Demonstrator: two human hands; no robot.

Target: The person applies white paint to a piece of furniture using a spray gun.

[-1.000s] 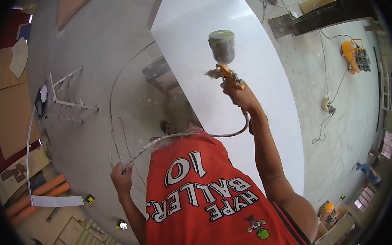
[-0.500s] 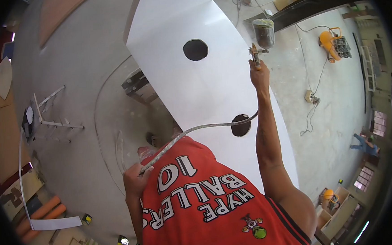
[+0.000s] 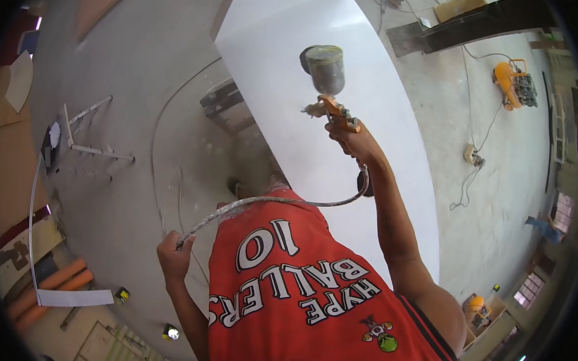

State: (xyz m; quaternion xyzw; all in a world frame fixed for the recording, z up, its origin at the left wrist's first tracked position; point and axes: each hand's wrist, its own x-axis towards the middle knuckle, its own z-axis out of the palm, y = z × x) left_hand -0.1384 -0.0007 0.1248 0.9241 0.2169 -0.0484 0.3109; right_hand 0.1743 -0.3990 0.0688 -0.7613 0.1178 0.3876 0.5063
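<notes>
My right hand (image 3: 355, 140) grips a spray gun (image 3: 329, 106) with a cloudy paint cup (image 3: 327, 72) on top, held over a white panel (image 3: 377, 102). The cup partly covers a round hole in the panel. From the gun's handle a paint-spattered air hose (image 3: 283, 199) loops down across my front. My left hand (image 3: 173, 254) is closed around that hose, off to the left of the red jersey. A second round hole (image 3: 366, 184) is mostly hidden behind the hose and my right forearm.
Under the panel at left is a dark stand (image 3: 225, 105). A small metal frame (image 3: 91, 136) stands on the left floor. An orange air compressor (image 3: 515, 85) and a long black piece (image 3: 485, 26) are at right. A person (image 3: 547, 229) is far right.
My right hand has swung the spray gun leftward from the panel's right edge to over its middle. My left hand has shifted slightly left, still holding the hose. The view has shifted a little.
</notes>
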